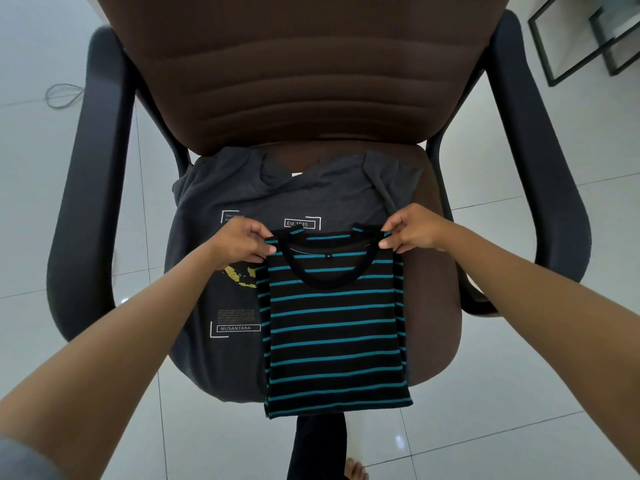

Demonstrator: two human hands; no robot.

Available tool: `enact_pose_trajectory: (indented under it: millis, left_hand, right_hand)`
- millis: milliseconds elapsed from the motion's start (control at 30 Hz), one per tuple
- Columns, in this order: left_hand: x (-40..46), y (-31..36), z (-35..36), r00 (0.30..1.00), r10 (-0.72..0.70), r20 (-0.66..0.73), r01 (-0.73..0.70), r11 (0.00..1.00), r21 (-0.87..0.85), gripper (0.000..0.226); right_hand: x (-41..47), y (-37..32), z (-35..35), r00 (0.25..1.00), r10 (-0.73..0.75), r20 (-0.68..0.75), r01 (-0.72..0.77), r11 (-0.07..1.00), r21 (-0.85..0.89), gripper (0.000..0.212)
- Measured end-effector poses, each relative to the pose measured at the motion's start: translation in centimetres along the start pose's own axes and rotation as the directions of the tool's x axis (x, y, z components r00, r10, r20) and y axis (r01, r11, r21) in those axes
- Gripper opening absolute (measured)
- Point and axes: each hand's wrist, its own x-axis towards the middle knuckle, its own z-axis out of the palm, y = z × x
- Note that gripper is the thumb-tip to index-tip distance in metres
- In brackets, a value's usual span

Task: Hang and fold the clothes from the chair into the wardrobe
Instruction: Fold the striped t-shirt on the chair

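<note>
Your grip is a two-handed pinch on the striped shirt: your left hand has thumb and fingers pressed together on the shirt's left shoulder corner, and your right hand pinches the right shoulder corner the same way, just beside the black collar band. Both hands sit level with each other at the top edge of the garment, forearms reaching in from the bottom corners of the view.

The striped shirt is black with teal bands, its sides folded in so it forms a narrow rectangle. The round neckline faces up, a small white tag showing inside it. The upper part lies over the seat, and its lower hem hangs past the front edge of the seat.

Under it, spread across the seat, lies a grey T-shirt, face up, collar towards the backrest. Its print shows white brackets, the words "Est. 1945" and "NUSANTARA", and a yellow map shape that your left hand and the striped shirt partly cover. The grey shirt droops over the seat's front-left edge.

Both garments rest on the chair, which has brown padded upholstery and black curved armrests on either side. The chair stands on a floor of pale glossy tiles. Below the striped hem you can see a dark trouser leg and your bare foot. A loop of thin cable lies on the tiles at upper left, and a dark metal frame stands at upper right
</note>
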Motion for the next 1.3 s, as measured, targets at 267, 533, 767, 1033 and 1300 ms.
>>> enact_pose_trajectory:
  millis: [267,533,767,1033,1300]
  left_hand:
    - [0.5,-0.4,-0.3,0.989,0.044,-0.139,-0.034,0.996,0.078,0.014]
    - [1.6,-1.8,0.8,0.958,0.098,-0.271,-0.036,0.974,0.226,0.024]
    - [0.1,-3.4,4.0,0.849,0.117,-0.516,-0.120,0.992,0.029,0.055]
    - [-4.1,-5.8,8.5,0.865,0.070,-0.497,-0.137,0.986,-0.098,0.044]
    - [-4.1,-5.8,7.7,0.924,-0.014,-0.383,-0.076,0.973,-0.218,0.028]
  right_hand:
    - [0.5,0.1,0.1,0.986,-0.039,-0.162,0.033,0.999,-0.042,0.018]
    - [1.4,1.4,1.1,0.956,-0.086,-0.281,0.051,0.990,-0.131,0.029]
    - [0.3,3.2,3.8,0.827,-0.160,-0.539,0.125,0.987,-0.101,0.049]
    - [-3.5,6.1,8.5,0.798,-0.052,-0.600,0.014,0.998,-0.067,0.074]
    - [-3.2,5.4,9.5,0.906,-0.184,-0.380,0.194,0.981,-0.012,0.061]
